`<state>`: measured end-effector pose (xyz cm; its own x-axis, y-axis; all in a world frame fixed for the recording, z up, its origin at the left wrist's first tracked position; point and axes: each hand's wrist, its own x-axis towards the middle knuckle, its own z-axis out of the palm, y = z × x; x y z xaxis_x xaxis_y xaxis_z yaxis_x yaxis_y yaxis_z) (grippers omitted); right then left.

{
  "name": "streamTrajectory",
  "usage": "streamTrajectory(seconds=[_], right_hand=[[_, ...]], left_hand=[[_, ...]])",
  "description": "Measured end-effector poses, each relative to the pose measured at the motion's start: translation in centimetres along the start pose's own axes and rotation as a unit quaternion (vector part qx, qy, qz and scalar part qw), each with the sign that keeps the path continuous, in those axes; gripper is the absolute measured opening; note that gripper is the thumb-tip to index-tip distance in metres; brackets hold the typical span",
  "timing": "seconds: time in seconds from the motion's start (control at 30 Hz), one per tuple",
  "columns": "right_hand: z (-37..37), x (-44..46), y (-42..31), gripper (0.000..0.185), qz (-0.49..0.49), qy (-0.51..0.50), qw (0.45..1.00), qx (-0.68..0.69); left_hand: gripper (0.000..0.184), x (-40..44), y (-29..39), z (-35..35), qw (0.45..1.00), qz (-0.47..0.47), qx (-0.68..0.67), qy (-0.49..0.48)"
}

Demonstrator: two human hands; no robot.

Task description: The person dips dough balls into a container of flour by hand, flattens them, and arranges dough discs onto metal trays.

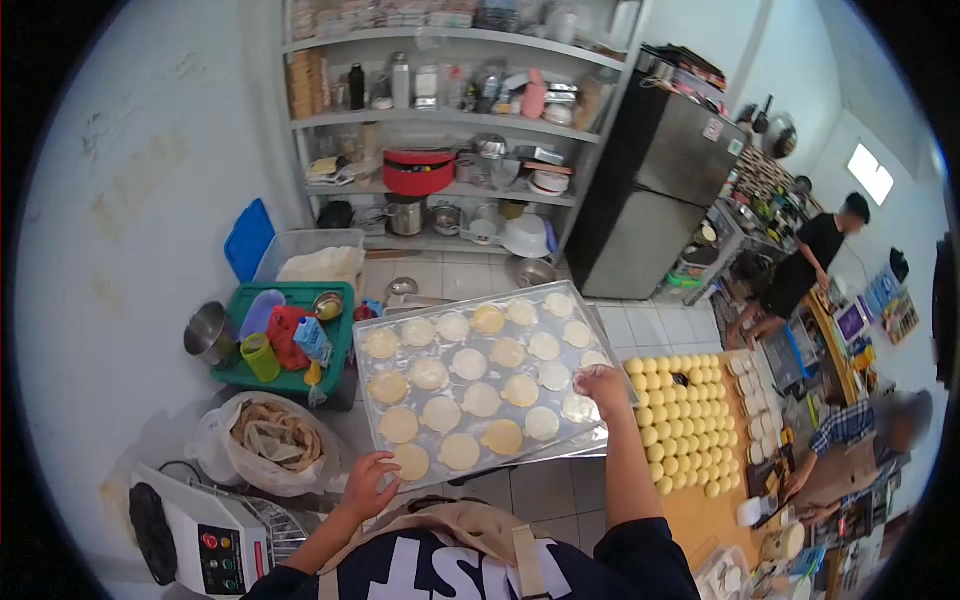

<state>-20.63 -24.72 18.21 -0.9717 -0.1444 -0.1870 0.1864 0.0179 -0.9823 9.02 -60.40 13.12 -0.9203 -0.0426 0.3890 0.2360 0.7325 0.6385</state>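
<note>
Desk (705,530) at right; beside it, tray (458,387) before the torso; left hand (370,487) at tray's near-left corner, fingers apart; right hand (603,390) above its right side, fingers bunched together; rows of dough rounds (481,400) on tray.

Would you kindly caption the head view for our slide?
Left hand at a tray of flat pale rounds, right hand over it.

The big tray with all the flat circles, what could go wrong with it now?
The tray might tip or slide if bumped; the left hand is at its near corner, and I can't clearly see what supports it. The right hand is close to the flat circles at one side, so it could smudge one. The tray might also knock the yellow balls beside it.
</note>
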Motion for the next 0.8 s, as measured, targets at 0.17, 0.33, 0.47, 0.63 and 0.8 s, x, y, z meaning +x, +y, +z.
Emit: streamTrajectory(seconds=[0.17, 0.33, 0.47, 0.63, 0.8], right_hand=[[2.0, 4.0, 0.9, 0.011, -0.013, -0.073, 0.988, -0.137], [4.6, 8.9, 0.2, 0.009, -0.130, -0.083, 0.929, -0.337], [5.9, 12.9, 2.0, 0.010, -0.201, -0.111, 0.896, -0.380], [9.9, 16.0, -0.9, 0.010, -0.230, -0.066, 0.856, -0.457], [12.9, 19.8, -1.6, 0.010, -0.309, -0.094, 0.821, -0.471]], left_hand=[[0.025, -3.4, -2.9, -0.5, 0.998, -0.048, 0.009, 0.038], [0.022, -3.5, -2.8, -0.3, 0.995, -0.079, 0.003, 0.053], [0.021, -3.0, -2.1, 0.0, 0.991, -0.100, 0.038, 0.084], [0.022, -3.1, -1.5, 0.7, 0.985, -0.118, 0.065, 0.103], [0.024, -3.6, 0.4, 2.4, 0.971, -0.194, 0.057, 0.125]])
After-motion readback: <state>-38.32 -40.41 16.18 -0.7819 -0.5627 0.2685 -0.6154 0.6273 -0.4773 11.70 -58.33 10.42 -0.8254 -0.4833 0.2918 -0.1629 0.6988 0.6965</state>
